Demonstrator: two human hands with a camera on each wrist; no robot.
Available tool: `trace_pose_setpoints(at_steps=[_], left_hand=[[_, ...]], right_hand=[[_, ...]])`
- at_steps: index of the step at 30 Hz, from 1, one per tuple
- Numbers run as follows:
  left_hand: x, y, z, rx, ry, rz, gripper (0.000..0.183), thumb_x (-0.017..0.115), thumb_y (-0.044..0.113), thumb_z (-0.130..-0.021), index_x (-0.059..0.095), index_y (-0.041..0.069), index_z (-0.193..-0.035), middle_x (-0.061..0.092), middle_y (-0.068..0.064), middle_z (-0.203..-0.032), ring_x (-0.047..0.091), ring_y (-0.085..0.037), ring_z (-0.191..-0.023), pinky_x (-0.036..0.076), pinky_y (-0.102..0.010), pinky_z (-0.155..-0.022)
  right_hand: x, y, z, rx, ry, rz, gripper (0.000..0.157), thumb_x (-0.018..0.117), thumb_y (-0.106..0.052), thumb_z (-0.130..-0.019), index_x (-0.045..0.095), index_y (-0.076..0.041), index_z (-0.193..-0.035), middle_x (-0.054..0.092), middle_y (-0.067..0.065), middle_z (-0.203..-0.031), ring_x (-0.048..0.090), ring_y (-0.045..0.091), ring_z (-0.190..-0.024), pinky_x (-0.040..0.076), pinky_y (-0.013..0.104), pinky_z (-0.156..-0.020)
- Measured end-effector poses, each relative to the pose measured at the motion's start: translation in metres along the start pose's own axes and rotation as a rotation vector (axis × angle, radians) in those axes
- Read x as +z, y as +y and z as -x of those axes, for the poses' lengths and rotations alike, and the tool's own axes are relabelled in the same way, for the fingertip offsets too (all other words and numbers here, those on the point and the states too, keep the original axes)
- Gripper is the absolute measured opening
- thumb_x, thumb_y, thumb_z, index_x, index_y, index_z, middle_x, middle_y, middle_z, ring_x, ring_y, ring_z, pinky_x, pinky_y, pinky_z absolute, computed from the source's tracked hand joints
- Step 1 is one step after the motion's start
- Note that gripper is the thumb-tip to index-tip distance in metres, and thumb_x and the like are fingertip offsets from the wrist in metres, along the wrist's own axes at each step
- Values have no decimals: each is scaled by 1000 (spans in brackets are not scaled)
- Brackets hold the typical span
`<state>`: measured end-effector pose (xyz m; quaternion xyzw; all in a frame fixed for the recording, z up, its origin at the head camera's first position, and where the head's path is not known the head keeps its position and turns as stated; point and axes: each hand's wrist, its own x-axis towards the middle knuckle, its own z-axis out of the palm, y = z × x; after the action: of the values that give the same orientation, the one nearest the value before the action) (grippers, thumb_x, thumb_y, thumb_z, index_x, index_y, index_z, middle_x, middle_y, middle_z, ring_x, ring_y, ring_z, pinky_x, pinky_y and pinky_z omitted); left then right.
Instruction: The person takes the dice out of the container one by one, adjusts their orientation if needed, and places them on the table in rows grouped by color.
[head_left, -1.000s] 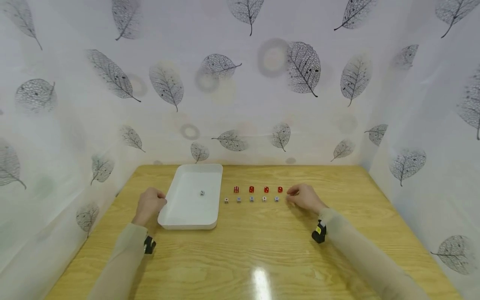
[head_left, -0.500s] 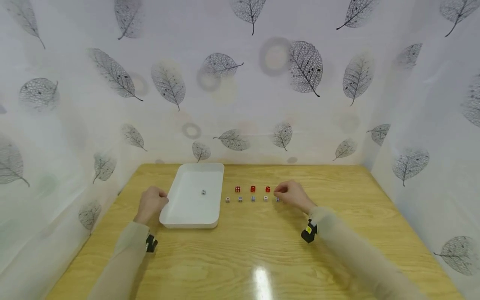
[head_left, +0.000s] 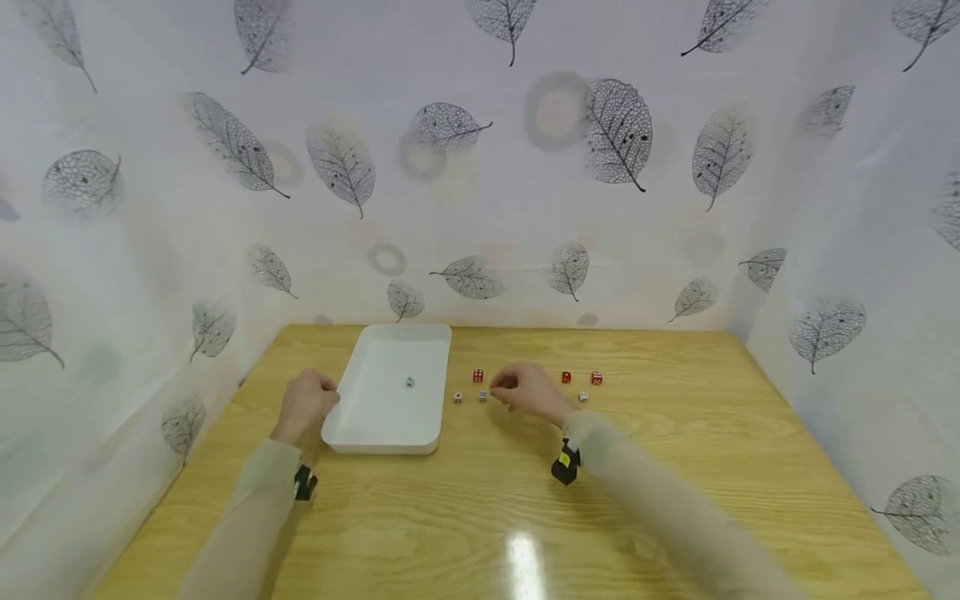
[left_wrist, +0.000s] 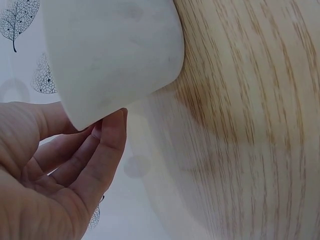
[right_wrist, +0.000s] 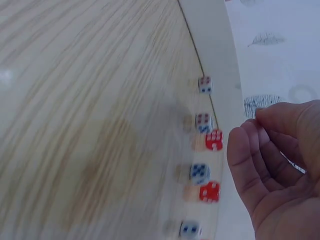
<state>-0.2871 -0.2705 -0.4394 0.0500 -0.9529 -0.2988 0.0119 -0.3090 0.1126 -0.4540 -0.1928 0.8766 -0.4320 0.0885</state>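
A white tray (head_left: 386, 392) stands on the left of the table, with one white die (head_left: 410, 382) inside. My left hand (head_left: 310, 402) pinches its left rim; the left wrist view shows thumb and fingers at the tray wall (left_wrist: 115, 55). My right hand (head_left: 528, 390) is over the rows of dice, fingers loosely curled and no die visible between them. To its left sit a red die (head_left: 477, 376) and two white dice (head_left: 483, 397). Two red dice (head_left: 596, 378) and a white die (head_left: 583, 397) lie to its right. The hand and wrist hide the middle of the rows.
In the right wrist view, white dice (right_wrist: 200, 172) and red dice (right_wrist: 209, 191) line up on the tabletop (right_wrist: 100, 125) near the tray wall (right_wrist: 212, 45). A leaf-printed curtain (head_left: 480, 208) encloses the back and sides of the wooden table (head_left: 450, 525).
My right hand has swept left over the dice, uncovering red dice and a white die at the right end while covering those in the middle. My left hand stays at the tray.
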Motion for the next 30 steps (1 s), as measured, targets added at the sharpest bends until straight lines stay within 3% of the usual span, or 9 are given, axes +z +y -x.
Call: trace_pose_setpoints(at_steps=[6, 14, 24, 30], left_hand=[[1, 0, -1, 10, -5, 0, 17, 57, 5, -85, 71, -5, -88, 70, -18, -85, 61, -24, -70, 47, -32, -57], [0, 2, -4, 13, 10, -17, 19, 58, 6, -85, 71, -6, -92, 70, -21, -90, 63, -27, -75, 50, -34, -60], [-2, -1, 0, 14, 2, -13, 18, 58, 4, -84, 71, -7, -90, 70, -21, -89, 62, -27, -73, 49, -34, -59], [-2, 0, 1, 20, 12, 1, 19, 58, 4, -83, 71, -8, -91, 70, -23, -90, 63, -30, -76, 51, -36, -61]], right_hand=[[15, -17, -13, -54, -15, -22, 22, 64, -15, -94, 69, 1, -108, 71, 17, -97, 69, 27, -77, 56, 30, -64], [27, -35, -30, -81, -25, 18, 24, 62, -18, -95, 70, -2, -111, 72, 10, -101, 66, 11, -77, 55, 25, -69], [53, -54, -52, -169, 15, 83, 30, 63, -16, -95, 67, -1, -120, 71, 9, -110, 66, 18, -98, 54, 25, -81], [63, -67, -61, -154, -39, 117, 26, 63, -13, -94, 69, -1, -117, 71, 8, -107, 65, 17, -96, 53, 24, -80]])
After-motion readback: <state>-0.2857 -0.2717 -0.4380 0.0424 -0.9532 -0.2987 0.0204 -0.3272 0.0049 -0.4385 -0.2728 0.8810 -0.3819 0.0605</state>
